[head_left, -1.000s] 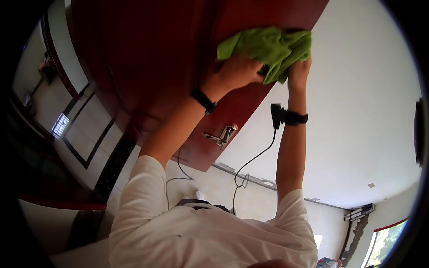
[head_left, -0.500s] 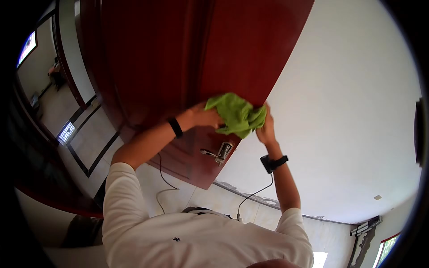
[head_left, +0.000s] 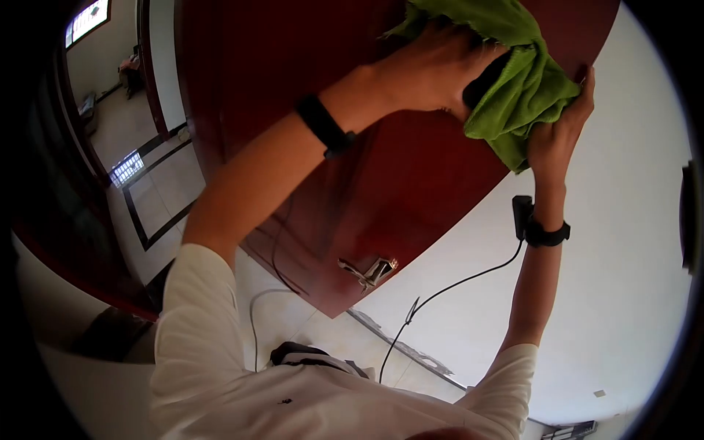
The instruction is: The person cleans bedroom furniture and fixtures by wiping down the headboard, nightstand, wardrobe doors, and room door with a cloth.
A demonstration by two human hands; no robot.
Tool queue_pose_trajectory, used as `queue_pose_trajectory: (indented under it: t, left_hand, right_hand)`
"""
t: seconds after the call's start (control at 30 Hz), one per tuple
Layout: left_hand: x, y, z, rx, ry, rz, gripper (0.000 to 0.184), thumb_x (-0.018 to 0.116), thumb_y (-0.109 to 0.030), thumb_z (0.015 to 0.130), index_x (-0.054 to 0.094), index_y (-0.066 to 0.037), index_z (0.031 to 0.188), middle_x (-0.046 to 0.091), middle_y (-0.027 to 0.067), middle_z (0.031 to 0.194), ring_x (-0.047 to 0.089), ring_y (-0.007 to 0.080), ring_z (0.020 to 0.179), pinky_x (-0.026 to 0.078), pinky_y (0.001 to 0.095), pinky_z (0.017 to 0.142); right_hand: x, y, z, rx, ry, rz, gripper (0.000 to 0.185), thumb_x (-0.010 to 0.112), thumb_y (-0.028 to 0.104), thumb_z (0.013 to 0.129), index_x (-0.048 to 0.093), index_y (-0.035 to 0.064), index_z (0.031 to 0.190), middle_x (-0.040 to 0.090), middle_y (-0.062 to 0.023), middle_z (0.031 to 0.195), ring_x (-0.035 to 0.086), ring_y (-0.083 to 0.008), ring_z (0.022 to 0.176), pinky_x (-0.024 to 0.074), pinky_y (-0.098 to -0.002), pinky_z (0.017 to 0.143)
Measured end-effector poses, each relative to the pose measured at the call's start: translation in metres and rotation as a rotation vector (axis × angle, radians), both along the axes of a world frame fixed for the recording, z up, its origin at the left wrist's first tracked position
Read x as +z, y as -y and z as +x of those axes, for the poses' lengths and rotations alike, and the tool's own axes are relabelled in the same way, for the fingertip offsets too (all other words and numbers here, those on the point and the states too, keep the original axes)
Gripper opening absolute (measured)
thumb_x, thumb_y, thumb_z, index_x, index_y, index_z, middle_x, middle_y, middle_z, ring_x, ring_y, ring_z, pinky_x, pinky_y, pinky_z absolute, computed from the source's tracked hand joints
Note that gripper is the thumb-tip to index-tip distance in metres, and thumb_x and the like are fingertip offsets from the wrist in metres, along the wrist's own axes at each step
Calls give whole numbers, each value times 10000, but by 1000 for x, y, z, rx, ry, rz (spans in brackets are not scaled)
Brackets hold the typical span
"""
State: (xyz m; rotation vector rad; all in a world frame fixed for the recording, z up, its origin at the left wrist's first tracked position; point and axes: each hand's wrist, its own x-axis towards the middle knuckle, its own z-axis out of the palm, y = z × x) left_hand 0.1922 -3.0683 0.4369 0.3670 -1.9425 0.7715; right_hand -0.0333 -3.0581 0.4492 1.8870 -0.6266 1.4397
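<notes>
A green cloth (head_left: 524, 92) lies bunched and draped against the upper part of a dark red door (head_left: 293, 81), close to its free edge. My left hand (head_left: 440, 70) grips the cloth from the left, its fingertips partly hidden under the folds. A black patch shows between this hand and the cloth; I cannot make out what it is. On the right, my right hand (head_left: 557, 139) holds the other end of the cloth at the door's edge, fingers pointing up and partly covered. Below both hands is the metal door handle (head_left: 370, 273).
A pale wall (head_left: 623, 242) stands right of the door. A black cable (head_left: 455, 282) hangs from the device on my right wrist (head_left: 539, 224). On my left wrist is a black band (head_left: 323, 123). Through a doorway at left is a tiled floor (head_left: 158, 202) with dark borders.
Both hands have moved up and to the right along the door with the green cloth. The door and its handle now appear lower in view.
</notes>
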Motion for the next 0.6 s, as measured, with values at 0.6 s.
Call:
queue_pose_trajectory:
  t: [0.6]
  left_hand:
    - [-283,-37,77,-155,632,609,640,749,-360,686,594,-60,1230,529,158,1349,474,332,1269,385,468,1068]
  right_hand:
    - [-182,-46,21,-219,-850,397,746,712,235,756,454,269,1455,635,-15,1128,566,-191,1183,445,-437,1027]
